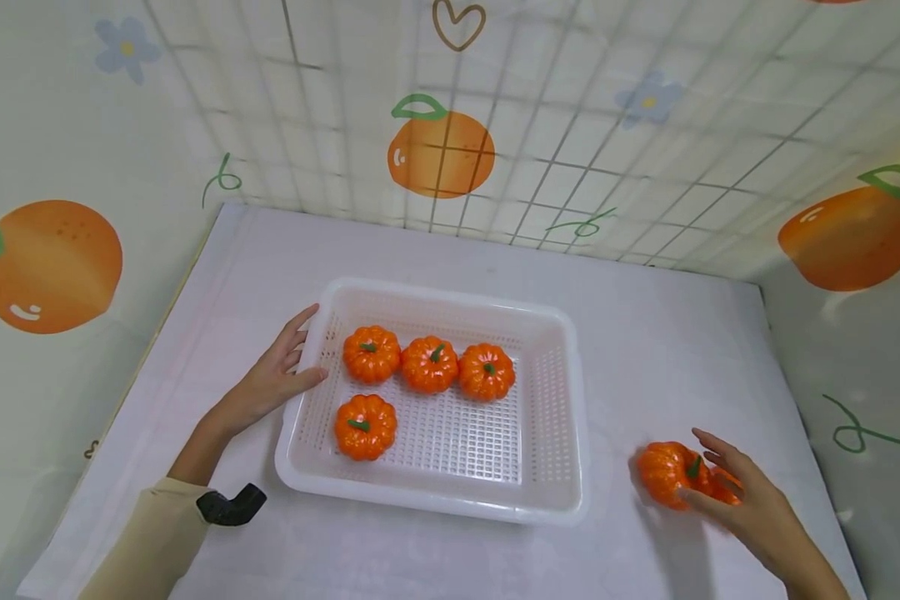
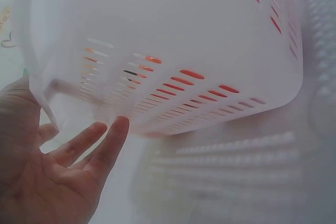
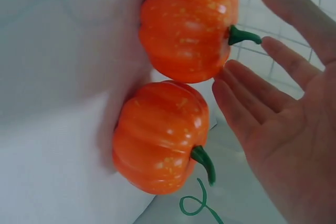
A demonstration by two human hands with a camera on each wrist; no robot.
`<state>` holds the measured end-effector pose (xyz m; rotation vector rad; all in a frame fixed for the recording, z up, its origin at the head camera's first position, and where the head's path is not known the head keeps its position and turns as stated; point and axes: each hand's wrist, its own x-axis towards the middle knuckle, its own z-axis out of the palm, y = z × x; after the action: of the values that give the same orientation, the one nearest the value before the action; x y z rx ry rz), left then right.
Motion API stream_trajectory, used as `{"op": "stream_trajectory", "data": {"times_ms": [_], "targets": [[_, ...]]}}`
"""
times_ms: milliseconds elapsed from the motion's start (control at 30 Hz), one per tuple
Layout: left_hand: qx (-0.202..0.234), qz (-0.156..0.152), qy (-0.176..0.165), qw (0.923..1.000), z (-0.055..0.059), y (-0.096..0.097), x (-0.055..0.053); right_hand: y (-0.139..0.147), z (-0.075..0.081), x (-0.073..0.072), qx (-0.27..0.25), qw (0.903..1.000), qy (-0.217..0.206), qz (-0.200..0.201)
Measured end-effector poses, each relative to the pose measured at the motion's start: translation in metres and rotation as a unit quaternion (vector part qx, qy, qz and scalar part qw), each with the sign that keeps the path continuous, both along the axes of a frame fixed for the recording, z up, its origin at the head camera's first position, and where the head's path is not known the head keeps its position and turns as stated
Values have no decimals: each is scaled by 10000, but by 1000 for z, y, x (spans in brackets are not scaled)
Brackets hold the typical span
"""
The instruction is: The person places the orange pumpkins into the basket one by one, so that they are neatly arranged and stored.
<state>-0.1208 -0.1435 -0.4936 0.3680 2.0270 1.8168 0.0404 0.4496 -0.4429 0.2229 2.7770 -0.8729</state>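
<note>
My left hand [image 1: 273, 375] is at the left side of a white plastic basket [image 1: 435, 510], its thumb reaching over the rim and its loosely extended fingers outside the perforated wall [image 2: 210, 40]. Inside the basket are several small orange pumpkins with green stems: a row of three, the middle one [image 1: 429, 364] among them, and a single pumpkin [image 1: 365, 427] in front at the left. To the right of the basket, my right hand [image 1: 757, 508] spreads its fingers over two more pumpkins. Its fingertips are close to the upper pumpkin [image 3: 189, 27]; the lower pumpkin [image 3: 160, 137] sits beside that one.
A white-covered table [image 1: 510, 558] carries the basket and the loose pumpkins. Behind it rises a wire grid [image 1: 570, 158] beneath a printed cloth. Pale side panels [image 1: 37, 400] border the table. A black band piece [image 1: 232, 506] sits at the left sleeve.
</note>
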Motion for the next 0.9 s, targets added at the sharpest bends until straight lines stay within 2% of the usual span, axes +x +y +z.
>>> {"op": "stream_trajectory", "data": {"times_ms": [200,467,900], "targets": [[-36,10,-28,10000,1,0,0,-3,-4,-3,87,9999,-88,108],[-41,16,-14,10000,1,1,-1,-7,-5,-10,283,9972,-694,55],[-65,32,0,10000,3,1,0,-8,-4,-9,275,9976,-633,44]]}}
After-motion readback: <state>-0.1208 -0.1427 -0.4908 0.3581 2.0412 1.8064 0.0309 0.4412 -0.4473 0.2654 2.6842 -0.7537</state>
